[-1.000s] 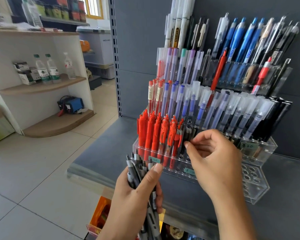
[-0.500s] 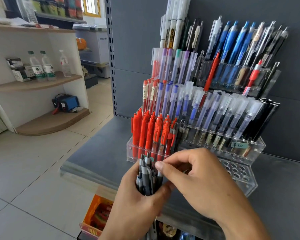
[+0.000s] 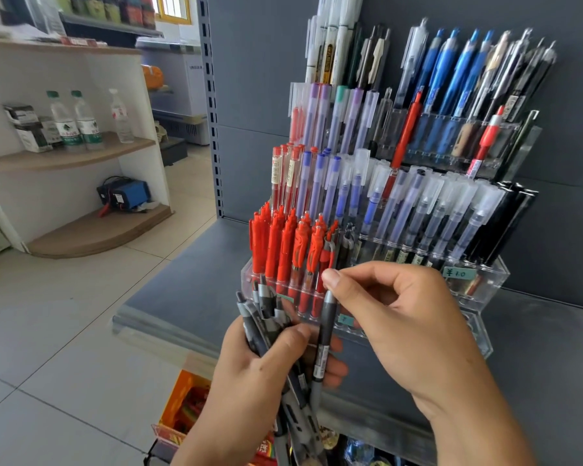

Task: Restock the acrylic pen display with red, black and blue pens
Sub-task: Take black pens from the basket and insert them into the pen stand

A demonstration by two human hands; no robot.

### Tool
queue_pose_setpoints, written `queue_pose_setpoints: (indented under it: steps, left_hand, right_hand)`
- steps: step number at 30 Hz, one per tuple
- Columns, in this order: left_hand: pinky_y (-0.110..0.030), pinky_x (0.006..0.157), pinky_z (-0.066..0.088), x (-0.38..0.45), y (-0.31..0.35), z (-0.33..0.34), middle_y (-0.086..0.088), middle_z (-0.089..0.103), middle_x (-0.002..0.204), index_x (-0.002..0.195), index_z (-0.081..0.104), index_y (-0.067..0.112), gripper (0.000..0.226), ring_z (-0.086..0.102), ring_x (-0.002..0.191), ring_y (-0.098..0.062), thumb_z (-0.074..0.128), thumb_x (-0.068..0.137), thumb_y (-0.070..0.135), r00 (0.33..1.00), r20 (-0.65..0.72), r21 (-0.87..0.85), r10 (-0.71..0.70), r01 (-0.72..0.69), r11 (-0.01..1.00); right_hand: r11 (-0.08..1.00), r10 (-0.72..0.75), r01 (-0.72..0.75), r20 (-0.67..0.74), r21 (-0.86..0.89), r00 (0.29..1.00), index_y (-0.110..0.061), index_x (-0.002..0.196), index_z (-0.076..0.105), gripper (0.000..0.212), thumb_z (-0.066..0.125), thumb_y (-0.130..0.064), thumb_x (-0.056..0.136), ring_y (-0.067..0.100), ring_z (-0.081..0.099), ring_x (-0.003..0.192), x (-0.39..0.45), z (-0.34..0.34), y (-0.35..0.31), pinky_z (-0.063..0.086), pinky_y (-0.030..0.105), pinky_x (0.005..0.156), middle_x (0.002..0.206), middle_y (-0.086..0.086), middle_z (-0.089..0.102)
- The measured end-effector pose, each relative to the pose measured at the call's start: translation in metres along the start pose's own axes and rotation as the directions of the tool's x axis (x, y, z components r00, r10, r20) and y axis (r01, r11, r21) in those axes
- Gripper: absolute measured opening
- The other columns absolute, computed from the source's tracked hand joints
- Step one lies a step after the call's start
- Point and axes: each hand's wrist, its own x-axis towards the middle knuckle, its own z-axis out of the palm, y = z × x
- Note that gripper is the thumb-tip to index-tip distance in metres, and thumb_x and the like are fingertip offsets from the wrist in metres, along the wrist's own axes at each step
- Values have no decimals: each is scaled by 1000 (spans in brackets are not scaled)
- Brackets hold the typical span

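Observation:
A tiered acrylic pen display stands on a grey shelf. Red pens fill the left of its front row, and blue and clear-capped pens fill the tiers behind. My left hand grips a bundle of black pens just in front of the display. My right hand pinches the top of a single black pen and holds it upright beside the bundle, below the red pens. Some front-row holes at the right stand empty.
A grey back panel rises behind the display. A white shelf unit with water bottles and a blue device stands at the left across a tiled floor. An orange box sits under the shelf.
My right hand came back from the display's front row to the bundle, then drew one black pen up out of it. The view moved a little closer.

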Motion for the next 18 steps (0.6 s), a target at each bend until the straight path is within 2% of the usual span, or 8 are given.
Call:
queue_pose_setpoints:
  steps: [3, 7, 9, 11, 13, 16, 18]
  left_hand:
    - [-39, 57, 60, 1, -2, -2, -28, 72, 78, 94, 65, -4, 8, 72, 65, -44, 56, 94, -5, 1000, -18, 27, -12, 12, 1000]
    - [-40, 59, 60, 2, -5, -5, -26, 72, 76, 96, 58, -8, 6, 73, 66, -43, 61, 92, -6, 999, -22, 54, -40, 41, 998]
    - [-38, 58, 60, 3, -8, -7, -25, 73, 78, 96, 57, -8, 15, 72, 64, -40, 69, 90, 0, 999, -18, 49, -42, 43, 998]
    - [-36, 56, 58, 4, -9, -8, -23, 74, 79, 96, 57, -8, 34, 71, 62, -37, 79, 83, 15, 999, 6, 45, -33, 33, 998]
    - [-34, 56, 56, 4, -9, -7, -20, 74, 80, 95, 58, -6, 40, 70, 60, -33, 78, 75, 23, 1000, 23, 72, -19, 17, 997]
    - [-34, 54, 53, 5, -10, -7, -20, 72, 79, 84, 64, 7, 22, 66, 58, -32, 76, 76, 23, 999, 37, 71, -11, 8, 997]
    - [-34, 53, 51, 4, -10, -7, -21, 71, 79, 76, 68, 16, 10, 63, 56, -31, 74, 78, 23, 999, 49, 40, -23, 21, 999]
  right_hand:
    - [1000, -6, 6, -24, 15, 1000, -30, 71, 77, 18, 76, -41, 85, 0, 64, 60, 2, 4, 4, 51, 14, 59, 66, -13, 71]
    - [995, -5, 20, -144, 102, 990, -32, 76, 77, 14, 74, -42, 85, 3, 66, 62, 4, 2, 6, 54, 24, 62, 72, -10, 74]
    - [993, -13, 36, -198, 112, 980, -29, 75, 76, 17, 73, -41, 86, 4, 68, 62, 5, -1, 6, 52, 25, 61, 72, -9, 74]
    - [994, -29, 53, -226, 100, 974, -26, 74, 74, 19, 72, -38, 88, 7, 70, 61, 6, -1, 6, 51, 24, 57, 72, -7, 75]
    - [990, -30, 61, -234, 124, 972, -24, 76, 73, 18, 72, -36, 89, 10, 69, 55, 6, 1, 6, 51, 23, 53, 71, -4, 75]
    - [975, 16, 21, -164, 221, 986, -21, 82, 76, 11, 74, -30, 87, 11, 70, 58, 7, -1, 8, 55, 21, 55, 72, 0, 75]
    - [956, 58, -51, -17, 287, 998, -20, 93, 78, 7, 73, -20, 87, 10, 73, 68, 7, -6, 9, 56, 18, 63, 81, 1, 78]
